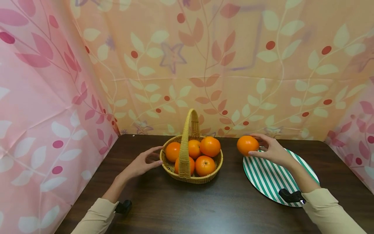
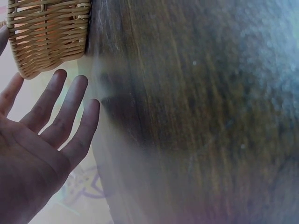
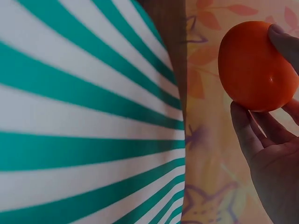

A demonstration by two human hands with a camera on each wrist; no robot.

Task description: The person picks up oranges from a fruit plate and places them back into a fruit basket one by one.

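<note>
An orange (image 1: pixel 247 145) is gripped between the thumb and fingers of my right hand (image 1: pixel 270 150), above the far left edge of a round green-and-white striped placemat (image 1: pixel 266 175). The right wrist view shows the same orange (image 3: pixel 257 67) held at its sides by the fingertips. At the middle of the table a wicker basket (image 1: pixel 184 156) with a tall arched handle holds several oranges (image 1: pixel 205 165). My left hand (image 1: pixel 144 162) is at the basket's left side, thumb and fingertips right at its rim. In the left wrist view, that hand's fingers (image 2: pixel 77 121) are spread beside the woven wall.
The dark wooden table (image 1: pixel 187 204) carries the basket and placemat. Patterned cloth (image 1: pixel 204 65) hangs behind the table and along both sides. Black wrist mounts (image 1: pixel 124 207) stick out at both sleeves, the right one over the placemat.
</note>
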